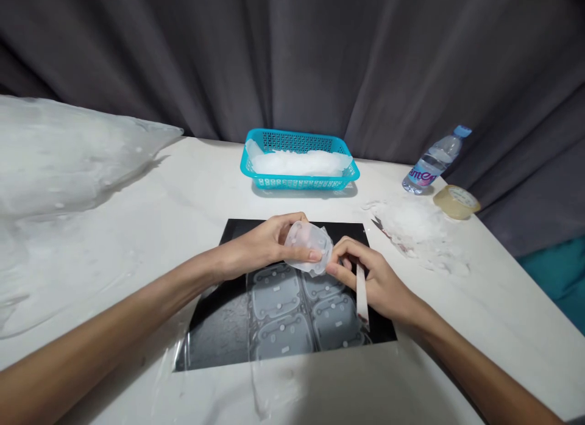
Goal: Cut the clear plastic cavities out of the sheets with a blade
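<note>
My left hand [286,242] is closed around a small translucent white moulded plastic piece [304,239] with rounded corners, its thumb lying across the face. My right hand [365,269] pinches at the right edge of that piece. A narrow white flat tool [361,294] sticks out downward from under my right fingers; its lower end looks reddish, and its kind is unclear. Beneath both hands, a clear sheet [281,309] with several rounded-square moulded shapes lies on a black mat [384,330]. What exactly the right fingertips grip is partly hidden.
A blue basket [299,182] holding white translucent pieces stands at the back. At left lies a large translucent plastic bag [68,150]. On the right are a water bottle [432,163], a tape roll [457,202], a heap of clear scraps [420,227] and a dark pointed tool [378,224].
</note>
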`<state>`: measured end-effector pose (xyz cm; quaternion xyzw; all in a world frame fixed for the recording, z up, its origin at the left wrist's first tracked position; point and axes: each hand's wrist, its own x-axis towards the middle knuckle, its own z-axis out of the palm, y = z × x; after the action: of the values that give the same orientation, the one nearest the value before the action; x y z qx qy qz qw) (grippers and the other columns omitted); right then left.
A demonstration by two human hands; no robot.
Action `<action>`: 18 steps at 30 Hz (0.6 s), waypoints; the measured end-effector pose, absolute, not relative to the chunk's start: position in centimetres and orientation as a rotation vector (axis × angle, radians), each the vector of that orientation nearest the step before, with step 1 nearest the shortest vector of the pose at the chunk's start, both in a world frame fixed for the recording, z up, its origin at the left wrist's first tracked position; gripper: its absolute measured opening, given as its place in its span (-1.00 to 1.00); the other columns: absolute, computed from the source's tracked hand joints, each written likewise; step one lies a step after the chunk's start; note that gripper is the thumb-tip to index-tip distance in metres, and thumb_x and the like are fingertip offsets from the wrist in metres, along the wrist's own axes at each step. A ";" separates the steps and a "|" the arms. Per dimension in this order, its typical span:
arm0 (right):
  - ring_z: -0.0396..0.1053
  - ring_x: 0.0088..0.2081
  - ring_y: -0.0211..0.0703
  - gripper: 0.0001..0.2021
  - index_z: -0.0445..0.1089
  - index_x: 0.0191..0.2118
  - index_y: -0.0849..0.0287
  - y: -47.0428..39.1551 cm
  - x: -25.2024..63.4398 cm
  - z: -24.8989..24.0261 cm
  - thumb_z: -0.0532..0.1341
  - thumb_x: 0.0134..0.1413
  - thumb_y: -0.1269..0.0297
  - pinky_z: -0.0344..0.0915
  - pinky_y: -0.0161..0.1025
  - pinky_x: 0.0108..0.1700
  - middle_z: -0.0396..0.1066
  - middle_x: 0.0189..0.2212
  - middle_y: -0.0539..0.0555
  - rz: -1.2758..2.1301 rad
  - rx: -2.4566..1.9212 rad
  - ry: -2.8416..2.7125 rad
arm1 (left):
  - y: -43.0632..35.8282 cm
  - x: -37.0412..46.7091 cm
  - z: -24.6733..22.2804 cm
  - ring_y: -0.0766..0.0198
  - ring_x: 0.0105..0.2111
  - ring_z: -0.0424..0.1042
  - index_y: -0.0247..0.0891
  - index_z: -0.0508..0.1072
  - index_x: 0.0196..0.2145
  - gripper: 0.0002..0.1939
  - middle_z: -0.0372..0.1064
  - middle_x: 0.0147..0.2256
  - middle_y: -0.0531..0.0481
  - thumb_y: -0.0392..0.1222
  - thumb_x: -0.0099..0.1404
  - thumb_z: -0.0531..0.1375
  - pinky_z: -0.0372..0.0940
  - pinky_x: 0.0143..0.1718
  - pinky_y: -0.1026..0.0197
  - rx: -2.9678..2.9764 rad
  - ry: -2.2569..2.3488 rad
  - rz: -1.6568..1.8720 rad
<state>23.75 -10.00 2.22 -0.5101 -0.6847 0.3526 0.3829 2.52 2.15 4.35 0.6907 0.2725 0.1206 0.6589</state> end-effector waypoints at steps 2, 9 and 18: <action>0.26 -0.28 -0.18 -0.85 0.33 -0.26 0.09 -10.0 23.8 2.1 0.20 0.41 0.22 0.23 -0.20 -0.18 0.34 -0.29 0.00 0.808 -1.320 -1.830 | 2.1 2.5 4.5 0.30 -0.38 0.30 -0.24 0.33 -0.29 -0.59 0.29 -0.38 0.10 0.03 0.21 0.43 0.18 -0.38 0.28 1.562 0.609 0.257; 0.28 -0.24 -0.07 -0.86 0.19 -0.28 0.07 -8.7 24.9 0.4 0.10 0.37 0.36 0.20 -0.13 -0.17 0.28 -0.32 0.04 0.260 -1.505 -1.817 | 2.8 0.5 6.2 0.30 -0.42 0.22 -0.20 0.28 -0.34 -0.66 0.21 -0.44 0.14 -0.04 0.24 0.38 0.10 -0.46 0.32 1.779 0.562 -0.084; 0.25 -0.27 -0.08 -0.84 0.19 -0.34 0.08 -8.3 25.9 -0.1 0.18 0.22 0.43 0.15 -0.14 -0.22 0.27 -0.37 -0.01 0.282 -1.609 -1.851 | 3.5 0.1 6.7 0.16 -0.24 0.37 -0.22 0.48 -0.11 -0.77 0.41 -0.27 0.00 -0.13 0.29 0.29 0.29 -0.23 0.26 1.755 0.551 -0.201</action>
<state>25.95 -8.34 -0.06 -0.6152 -0.7077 0.1078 0.3302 0.08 3.48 6.70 0.7576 0.2380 -0.0868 0.6016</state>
